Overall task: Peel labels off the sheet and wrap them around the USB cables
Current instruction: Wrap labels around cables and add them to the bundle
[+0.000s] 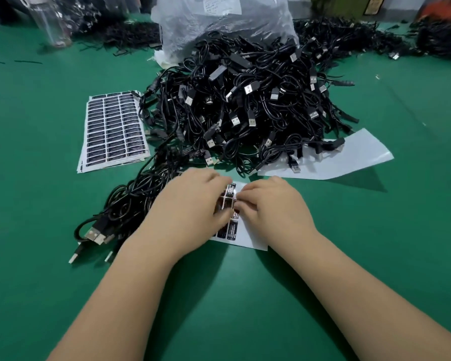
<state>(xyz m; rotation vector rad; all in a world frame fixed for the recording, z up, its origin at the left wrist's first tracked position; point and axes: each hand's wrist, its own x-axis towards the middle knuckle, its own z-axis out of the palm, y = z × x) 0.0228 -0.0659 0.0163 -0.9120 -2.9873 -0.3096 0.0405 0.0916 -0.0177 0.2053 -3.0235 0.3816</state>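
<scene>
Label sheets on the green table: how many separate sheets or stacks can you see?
3. A full stack lies left of the cable pile. A nearly used sheet is under both hands. An empty backing sheet lies right, partly under cables. The pile may hide more.
</scene>
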